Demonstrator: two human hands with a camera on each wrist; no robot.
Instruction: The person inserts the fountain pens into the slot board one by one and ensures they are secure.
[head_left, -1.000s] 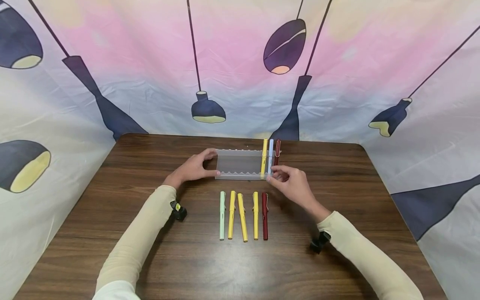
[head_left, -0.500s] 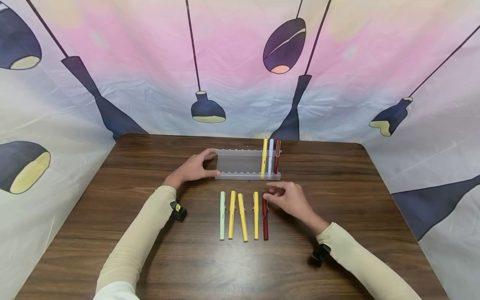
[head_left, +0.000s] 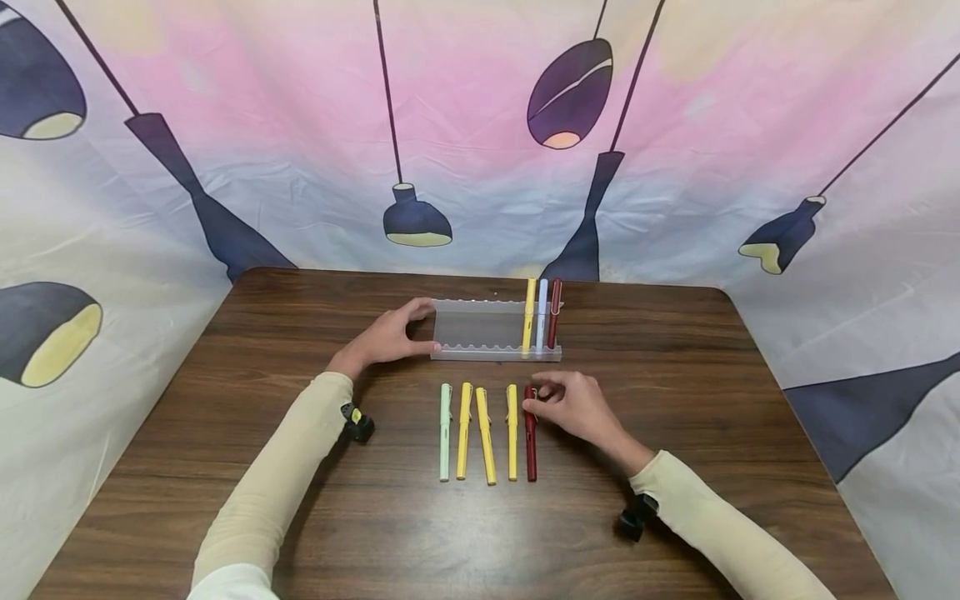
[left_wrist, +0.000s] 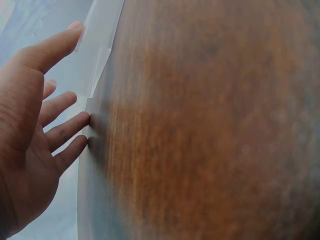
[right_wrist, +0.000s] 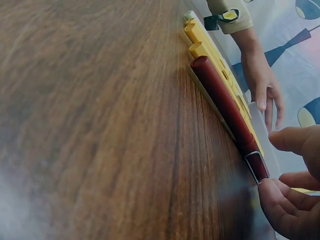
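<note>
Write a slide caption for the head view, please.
Left hand touching clear rack, right hand at a dark red pen.

The rack (head_left: 480, 330) is held at nine o'clock by the left hand (head_left: 387, 335); a maroon pen (head_left: 532, 450), by the right hand (head_left: 576, 407).

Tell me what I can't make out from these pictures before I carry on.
Part of the cap of the lying dark red pen: head view, behind the right hand.
Part of the light green pen: right wrist view, behind the yellow pens.
The rest of the clear rack: left wrist view, cut off by the top edge.
Tabletop grain: left wrist view, blurred.
</note>
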